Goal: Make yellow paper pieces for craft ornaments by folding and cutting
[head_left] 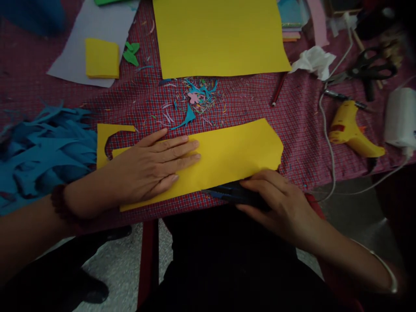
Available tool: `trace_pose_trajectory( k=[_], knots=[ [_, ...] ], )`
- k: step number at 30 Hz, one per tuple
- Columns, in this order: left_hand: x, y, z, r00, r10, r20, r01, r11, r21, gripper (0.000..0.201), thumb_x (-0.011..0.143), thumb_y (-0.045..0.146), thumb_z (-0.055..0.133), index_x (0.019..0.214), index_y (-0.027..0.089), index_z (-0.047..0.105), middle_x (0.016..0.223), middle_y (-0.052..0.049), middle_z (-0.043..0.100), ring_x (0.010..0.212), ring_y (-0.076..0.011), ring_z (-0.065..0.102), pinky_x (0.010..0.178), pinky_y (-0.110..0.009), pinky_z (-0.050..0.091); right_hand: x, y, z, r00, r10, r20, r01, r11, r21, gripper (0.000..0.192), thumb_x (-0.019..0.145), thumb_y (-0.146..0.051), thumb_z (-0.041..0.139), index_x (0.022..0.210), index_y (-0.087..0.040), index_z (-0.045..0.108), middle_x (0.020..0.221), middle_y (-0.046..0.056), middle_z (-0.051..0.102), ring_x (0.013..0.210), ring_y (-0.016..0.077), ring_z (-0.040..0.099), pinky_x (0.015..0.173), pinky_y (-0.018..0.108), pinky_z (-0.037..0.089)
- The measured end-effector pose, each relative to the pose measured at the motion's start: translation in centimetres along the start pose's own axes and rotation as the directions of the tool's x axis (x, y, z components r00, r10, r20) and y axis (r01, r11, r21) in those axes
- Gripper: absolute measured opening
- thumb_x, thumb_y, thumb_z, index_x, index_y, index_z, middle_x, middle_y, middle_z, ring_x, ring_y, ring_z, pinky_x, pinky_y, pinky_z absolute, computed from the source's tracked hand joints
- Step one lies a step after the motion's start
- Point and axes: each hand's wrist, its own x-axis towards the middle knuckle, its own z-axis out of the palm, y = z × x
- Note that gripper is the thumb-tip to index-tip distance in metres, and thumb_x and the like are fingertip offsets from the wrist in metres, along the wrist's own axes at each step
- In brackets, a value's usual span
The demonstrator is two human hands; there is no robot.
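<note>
My left hand (156, 160) lies flat, fingers stretched out, on a long folded-looking piece of yellow paper (234, 151) near the table's front edge. My right hand (276, 199) is closed around a dark tool with blue parts (232, 192). The tool's narrow end points left along the paper's near edge; its exact kind is partly hidden by my fingers. Under my left forearm and beside it lies a yellow offcut (104, 134) with a curved cut-out.
A large yellow sheet (221, 39) lies at the back. Blue cut scraps (48, 151) are heaped at left; small trimmings (198, 95) lie in the middle. At right are black-handled scissors (373, 67), a yellow glue gun (354, 130), a cable and a white box (399, 117).
</note>
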Motion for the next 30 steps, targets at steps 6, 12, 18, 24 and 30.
trace_pose_trajectory(
  k=[6,12,18,24,30],
  knots=[
    [0.0,0.0,0.0,0.999,0.028,-0.047,-0.028,1.000,-0.007,0.052,0.097,0.031,0.032,0.148,0.031,0.027,0.156,0.004,0.031,0.144,-0.0187,0.026,0.120,-0.041,0.007,0.0,-0.5,0.1,1.000,0.019,0.023,-0.020,1.000,0.022,0.030,0.088,-0.022,0.063,0.115,-0.014,0.053,0.099,0.010,0.059,0.089,0.0207,0.059,0.073,0.032,0.054],
    [0.1,0.4,-0.3,1.000,0.006,-0.017,-0.006,1.000,-0.005,0.050,0.098,0.030,0.029,0.149,0.029,0.027,0.156,0.004,0.032,0.145,-0.0161,0.023,0.119,-0.040,0.008,1.5,-1.2,0.9,0.999,-0.048,-0.006,0.048,0.999,-0.010,0.023,0.089,-0.026,0.062,0.107,-0.014,0.055,0.099,0.012,0.061,0.090,0.0233,0.059,0.077,0.037,0.054],
    [-0.3,0.2,-0.3,1.000,0.003,-0.025,-0.003,1.000,-0.002,0.051,0.099,0.033,0.030,0.149,0.030,0.027,0.157,0.003,0.030,0.146,-0.0185,0.022,0.120,-0.043,0.009,1.2,-1.1,0.9,0.999,-0.051,0.011,0.051,0.999,-0.013,0.031,0.088,-0.022,0.064,0.115,-0.014,0.054,0.102,0.011,0.059,0.093,0.0236,0.058,0.079,0.037,0.052],
    [-2.7,0.1,-0.6,0.993,-0.117,0.028,0.114,0.990,0.077,0.049,0.100,0.038,0.027,0.148,0.031,0.028,0.159,0.002,0.026,0.147,-0.0187,0.015,0.120,-0.045,0.007,-0.5,-0.3,0.8,0.999,0.001,0.037,0.003,0.996,-0.087,0.042,0.089,-0.022,0.061,0.130,-0.020,0.051,0.109,0.012,0.054,0.097,0.0267,0.054,0.078,0.041,0.050],
    [-3.4,0.5,-0.7,0.993,-0.116,0.025,0.115,0.992,0.058,0.051,0.099,0.033,0.029,0.150,0.029,0.024,0.160,0.002,0.023,0.147,-0.0183,0.014,0.120,-0.044,0.008,-0.8,-0.9,2.1,0.998,-0.002,-0.056,0.001,1.000,-0.023,0.045,0.091,-0.021,0.057,0.134,-0.018,0.045,0.111,0.012,0.054,0.099,0.0267,0.054,0.083,0.041,0.049]
  ],
)
